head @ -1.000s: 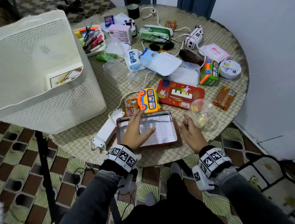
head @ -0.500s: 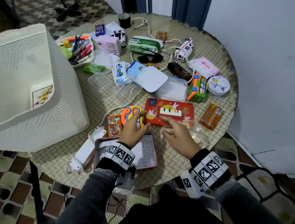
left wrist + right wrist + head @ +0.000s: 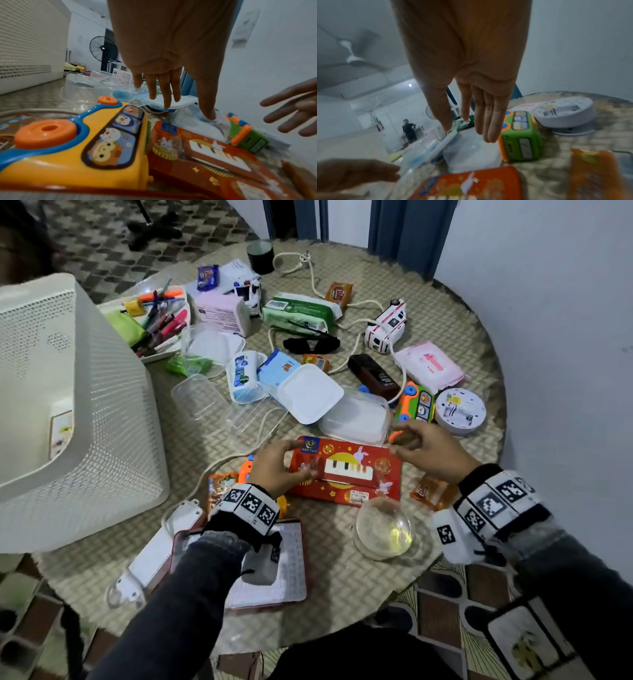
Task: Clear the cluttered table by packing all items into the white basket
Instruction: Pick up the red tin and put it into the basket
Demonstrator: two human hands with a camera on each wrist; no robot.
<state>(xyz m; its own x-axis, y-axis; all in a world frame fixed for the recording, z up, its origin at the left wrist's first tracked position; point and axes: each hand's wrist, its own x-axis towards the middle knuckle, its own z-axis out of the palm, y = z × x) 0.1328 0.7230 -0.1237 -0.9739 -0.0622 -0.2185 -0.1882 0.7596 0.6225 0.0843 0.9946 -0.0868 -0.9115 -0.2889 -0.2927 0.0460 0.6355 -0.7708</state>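
A red box with a piano picture (image 3: 346,470) lies flat near the table's front; it also shows in the left wrist view as the red box (image 3: 197,151). My left hand (image 3: 284,460) is over its left end, fingers straight and holding nothing. My right hand (image 3: 411,440) hovers at its far right corner, also with straight fingers and nothing in them. In the wrist views the left hand (image 3: 171,83) and right hand (image 3: 471,111) are above the clutter, not gripping. The white basket (image 3: 68,405) stands tilted at the left.
A yellow toy phone (image 3: 77,142) sits just left of the red box. A clear bowl (image 3: 383,529), a red tin (image 3: 291,570) and a white power strip (image 3: 154,556) lie near the front edge. A green toy (image 3: 416,405), white lidded containers (image 3: 356,419) and several packets crowd the far side.
Both hands left the red tin and moved forward to the red piano box, then spread apart to its left and right ends. Nothing was picked up.
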